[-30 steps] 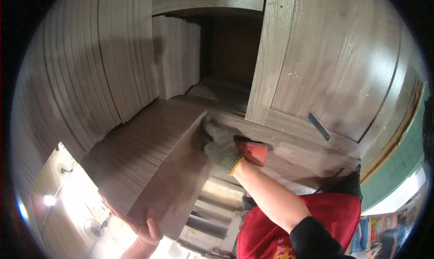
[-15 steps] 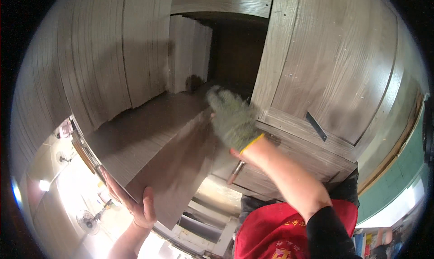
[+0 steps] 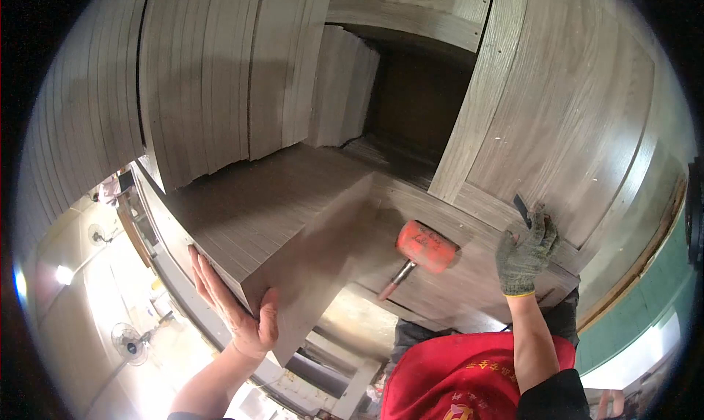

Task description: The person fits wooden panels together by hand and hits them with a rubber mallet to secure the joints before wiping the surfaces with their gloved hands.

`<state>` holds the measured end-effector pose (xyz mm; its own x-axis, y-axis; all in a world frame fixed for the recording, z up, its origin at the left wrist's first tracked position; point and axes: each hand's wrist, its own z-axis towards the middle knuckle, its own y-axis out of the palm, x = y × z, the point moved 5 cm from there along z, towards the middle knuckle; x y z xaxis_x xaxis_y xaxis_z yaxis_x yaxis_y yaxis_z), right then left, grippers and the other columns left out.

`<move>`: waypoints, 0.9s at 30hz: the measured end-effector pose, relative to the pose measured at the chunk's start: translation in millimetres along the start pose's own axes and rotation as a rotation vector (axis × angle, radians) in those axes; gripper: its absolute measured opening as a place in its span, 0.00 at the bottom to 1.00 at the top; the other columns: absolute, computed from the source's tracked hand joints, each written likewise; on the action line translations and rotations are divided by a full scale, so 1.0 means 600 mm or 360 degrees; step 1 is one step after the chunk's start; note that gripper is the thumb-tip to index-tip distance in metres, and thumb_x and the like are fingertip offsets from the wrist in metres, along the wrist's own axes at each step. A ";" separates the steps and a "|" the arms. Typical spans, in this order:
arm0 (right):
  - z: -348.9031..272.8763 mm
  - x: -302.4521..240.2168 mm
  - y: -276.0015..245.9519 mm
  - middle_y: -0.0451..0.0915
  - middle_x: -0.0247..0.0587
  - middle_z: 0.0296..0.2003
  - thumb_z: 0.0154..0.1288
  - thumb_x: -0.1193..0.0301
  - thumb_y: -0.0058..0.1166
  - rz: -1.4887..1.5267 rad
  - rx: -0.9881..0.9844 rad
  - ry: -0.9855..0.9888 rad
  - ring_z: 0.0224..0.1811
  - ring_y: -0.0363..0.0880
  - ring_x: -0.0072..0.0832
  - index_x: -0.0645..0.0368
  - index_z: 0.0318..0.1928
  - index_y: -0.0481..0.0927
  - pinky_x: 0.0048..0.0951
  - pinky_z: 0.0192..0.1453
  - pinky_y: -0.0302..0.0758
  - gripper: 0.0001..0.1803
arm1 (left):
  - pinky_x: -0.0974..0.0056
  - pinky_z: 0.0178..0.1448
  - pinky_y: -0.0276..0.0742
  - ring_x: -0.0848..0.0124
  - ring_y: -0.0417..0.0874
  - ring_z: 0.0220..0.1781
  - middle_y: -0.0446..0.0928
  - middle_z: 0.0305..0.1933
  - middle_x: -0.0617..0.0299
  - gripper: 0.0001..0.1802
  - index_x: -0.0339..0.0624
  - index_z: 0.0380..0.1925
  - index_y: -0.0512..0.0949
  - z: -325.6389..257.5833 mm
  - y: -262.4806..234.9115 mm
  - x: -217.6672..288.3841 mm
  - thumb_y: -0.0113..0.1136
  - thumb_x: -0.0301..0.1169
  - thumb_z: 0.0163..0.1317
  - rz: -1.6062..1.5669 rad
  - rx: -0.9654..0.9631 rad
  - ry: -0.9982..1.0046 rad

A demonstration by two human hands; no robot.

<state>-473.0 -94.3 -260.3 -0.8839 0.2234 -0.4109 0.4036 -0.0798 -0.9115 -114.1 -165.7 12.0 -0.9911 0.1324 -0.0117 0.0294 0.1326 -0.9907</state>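
Observation:
My left hand (image 3: 238,313) is bare and clasps the near corner of a stack of grey wood-grain boards (image 3: 253,222), fingers along the end and thumb over the smooth brown face. My right hand (image 3: 526,255) wears a grey knitted glove with a yellow cuff. Its curled fingers close around the lower part of a dark, flat blade (image 3: 521,209) on the framed wood door panel (image 3: 557,126). Part of the blade is hidden by the glove. Left of that hand, a red-headed mallet (image 3: 427,245) lies on a wood-grain surface, its handle towards me.
Tall stacks of board edges (image 3: 213,75) stand at the far left. Between them and the door panel is a dark recess (image 3: 418,101). A fan (image 3: 130,344) shows at lower left, and a green surface (image 3: 638,321) at the right. My red apron (image 3: 455,376) is below.
My right hand has moved right, away from the mallet, to the blade on the door panel. The mallet's head is now uncovered. My left hand stays at the boards' corner; the view has shifted.

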 end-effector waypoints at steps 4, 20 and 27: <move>-0.027 -0.021 -0.004 0.68 0.58 0.60 0.55 0.67 0.55 0.0041 0.0041 -0.0112 0.61 0.67 0.56 0.65 0.65 0.67 0.57 0.65 0.64 0.35 | 0.46 0.78 0.35 0.45 0.43 0.80 0.41 0.80 0.37 0.49 0.26 0.74 0.44 0.002 -0.002 0.006 0.53 0.38 0.59 -0.0027 0.0034 0.0005; -0.096 -0.086 -0.012 0.72 0.52 0.59 0.59 0.68 0.56 0.0142 0.0051 -0.0214 0.62 0.66 0.54 0.63 0.61 0.72 0.60 0.66 0.62 0.29 | 0.46 0.79 0.38 0.46 0.44 0.79 0.43 0.79 0.40 0.47 0.30 0.75 0.44 0.003 -0.001 0.009 0.54 0.39 0.63 0.0049 0.0007 0.0001; -0.236 -0.201 0.033 0.74 0.53 0.54 0.57 0.68 0.65 0.1202 -0.0725 0.0966 0.57 0.71 0.47 0.64 0.60 0.71 0.46 0.61 0.68 0.31 | 0.46 0.79 0.38 0.46 0.44 0.80 0.44 0.79 0.40 0.47 0.30 0.75 0.45 0.005 0.005 0.008 0.54 0.39 0.62 0.0021 0.0042 0.0017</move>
<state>-324.6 14.8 -226.1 -0.1532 0.7238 -0.6728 0.9582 -0.0576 -0.2802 -119.4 -167.8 8.8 -0.9892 0.1447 -0.0235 0.0390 0.1050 -0.9937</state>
